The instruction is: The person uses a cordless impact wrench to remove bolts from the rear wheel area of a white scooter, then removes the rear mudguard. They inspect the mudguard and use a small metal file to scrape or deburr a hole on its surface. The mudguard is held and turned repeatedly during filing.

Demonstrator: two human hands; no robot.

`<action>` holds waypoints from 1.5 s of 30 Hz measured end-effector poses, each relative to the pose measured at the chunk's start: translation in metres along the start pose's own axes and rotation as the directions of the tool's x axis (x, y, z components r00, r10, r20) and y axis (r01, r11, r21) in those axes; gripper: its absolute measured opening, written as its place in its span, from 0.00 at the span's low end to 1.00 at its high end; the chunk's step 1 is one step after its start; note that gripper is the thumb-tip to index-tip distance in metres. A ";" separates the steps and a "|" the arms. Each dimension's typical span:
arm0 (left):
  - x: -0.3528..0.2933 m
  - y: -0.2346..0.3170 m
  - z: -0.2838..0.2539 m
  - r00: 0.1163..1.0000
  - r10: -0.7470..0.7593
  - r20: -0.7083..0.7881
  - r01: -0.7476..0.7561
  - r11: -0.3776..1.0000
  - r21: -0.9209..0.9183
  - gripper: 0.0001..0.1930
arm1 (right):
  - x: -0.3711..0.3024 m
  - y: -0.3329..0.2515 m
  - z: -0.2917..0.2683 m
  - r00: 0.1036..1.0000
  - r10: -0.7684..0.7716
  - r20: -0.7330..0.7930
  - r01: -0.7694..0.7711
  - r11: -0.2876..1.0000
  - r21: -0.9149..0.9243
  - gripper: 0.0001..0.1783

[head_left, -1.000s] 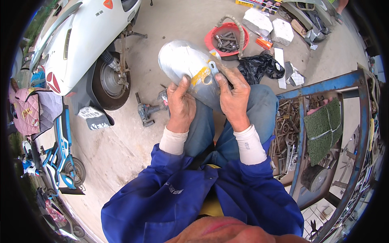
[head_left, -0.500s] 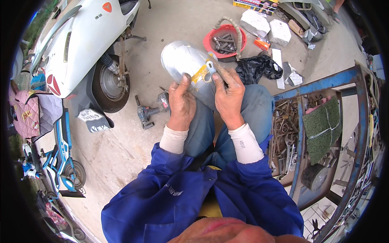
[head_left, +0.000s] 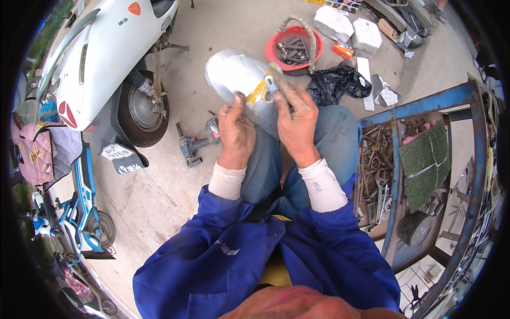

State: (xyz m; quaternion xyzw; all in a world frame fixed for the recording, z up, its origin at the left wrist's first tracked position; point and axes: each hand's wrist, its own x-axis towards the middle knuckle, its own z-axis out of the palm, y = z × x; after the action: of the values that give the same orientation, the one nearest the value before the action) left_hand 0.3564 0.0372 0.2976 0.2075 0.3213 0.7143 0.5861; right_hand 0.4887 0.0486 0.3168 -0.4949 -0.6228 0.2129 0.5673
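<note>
Above my knees I hold a silver, rounded shell [head_left: 229,72], shaped like a mudguard, with a strip of yellow tape across it. My left hand [head_left: 237,137] is closed on its near left edge, thumb on top. On the opposite edge, my right hand [head_left: 298,126] pinches it beside the tape. At the right fingertips a small pale metal tab [head_left: 270,83] with a hole lies against the shell. The right fingers partly cover this tab, so how it is joined to the shell cannot be made out.
A power drill [head_left: 194,142] lies on the floor to the left, near a white scooter [head_left: 98,64]. Ahead stand a red bowl of sockets [head_left: 273,51], a black plastic bag [head_left: 334,85] and white foam blocks [head_left: 366,36]. A blue-framed tool cart [head_left: 425,102] is at my right.
Both hands have shifted the shell slightly to the left, keeping the same hold. The metal tab moved along with it. The whole view has also shifted a little.
</note>
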 end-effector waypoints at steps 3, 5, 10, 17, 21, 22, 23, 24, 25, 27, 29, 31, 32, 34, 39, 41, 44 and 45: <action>-0.003 0.005 0.004 1.000 0.003 0.008 -0.003 1.000 0.010 0.24 | 0.001 -0.003 0.000 1.000 -0.008 -0.001 0.008 1.000 0.017 0.17; 0.001 0.001 0.000 1.000 -0.004 0.009 0.003 1.000 0.013 0.25 | 0.004 -0.002 -0.003 0.998 0.049 -0.028 -0.049 0.999 0.020 0.15; -0.001 0.002 0.001 1.000 0.001 0.022 0.000 1.000 -0.007 0.25 | 0.002 -0.001 -0.002 1.000 -0.027 -0.008 0.027 0.999 -0.021 0.15; -0.001 0.001 -0.005 0.998 0.049 0.025 -0.048 0.999 -0.009 0.26 | 0.005 0.005 -0.013 0.984 0.170 -0.049 -0.164 0.980 0.109 0.13; 0.003 0.013 -0.012 0.994 0.107 0.012 -0.106 0.993 -0.060 0.29 | 0.006 0.003 -0.032 0.935 0.347 -0.068 -0.306 0.891 0.334 0.10; 0.003 0.022 -0.012 0.992 0.125 -0.013 -0.126 0.985 -0.120 0.29 | 0.004 0.006 -0.039 0.932 0.352 -0.085 -0.302 0.886 0.352 0.09; 0.004 0.034 -0.006 0.990 0.137 -0.036 -0.142 0.973 -0.183 0.30 | 0.003 0.008 -0.048 0.928 0.357 -0.106 -0.297 0.882 0.367 0.09; 0.003 0.044 -0.003 0.987 0.149 -0.063 -0.160 0.956 -0.246 0.31 | 0.004 0.004 -0.055 0.920 0.367 -0.138 -0.288 0.871 0.399 0.09; 0.002 0.053 -0.004 0.984 0.176 -0.030 -0.178 0.946 -0.270 0.32 | 0.003 0.009 -0.063 0.934 0.305 -0.185 -0.219 0.900 0.378 0.10; 0.000 0.067 -0.005 0.971 0.236 0.035 -0.213 0.922 -0.323 0.34 | 0.002 0.007 -0.078 0.937 0.272 -0.220 -0.159 0.891 0.426 0.10; -0.008 0.071 0.002 0.975 0.207 0.082 -0.159 0.906 -0.392 0.35 | 0.003 -0.005 -0.094 0.936 0.215 -0.277 -0.097 0.918 0.385 0.10; -0.019 0.068 0.011 0.977 0.154 0.145 -0.066 0.874 -0.481 0.35 | 0.005 -0.028 -0.106 0.931 0.165 -0.325 -0.019 0.913 0.408 0.09; -0.023 0.063 0.018 0.974 0.133 0.182 -0.023 0.862 -0.506 0.35 | 0.007 -0.039 -0.112 0.931 0.105 -0.350 0.045 0.918 0.394 0.09; -0.025 0.049 0.028 0.974 0.034 0.222 0.096 0.830 -0.550 0.33 | 0.011 -0.060 -0.124 0.926 0.029 -0.377 0.119 0.924 0.364 0.08; -0.025 0.014 0.069 0.935 -0.092 0.341 0.253 0.849 -0.464 0.33 | 0.018 -0.064 -0.133 0.954 0.092 -0.285 -0.012 0.963 0.268 0.10; -0.025 0.002 0.068 0.929 -0.103 0.355 0.254 0.876 -0.410 0.34 | 0.017 -0.067 -0.123 0.947 0.097 -0.307 -0.032 0.977 0.210 0.13; -0.029 -0.001 0.062 0.902 -0.145 0.407 0.278 0.916 -0.288 0.37 | 0.007 -0.066 -0.122 0.954 0.093 -0.283 -0.064 0.992 0.109 0.15; -0.029 0.001 0.059 0.897 -0.157 0.413 0.273 0.932 -0.239 0.39 | 0.005 -0.062 -0.122 0.950 0.040 -0.310 -0.014 0.996 0.084 0.15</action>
State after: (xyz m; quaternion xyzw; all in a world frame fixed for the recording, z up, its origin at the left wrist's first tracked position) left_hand 0.4026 0.0216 0.3425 0.2188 0.1115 0.6284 0.7381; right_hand 0.5774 -0.0097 0.4029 -0.5073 -0.5095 0.1649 0.6752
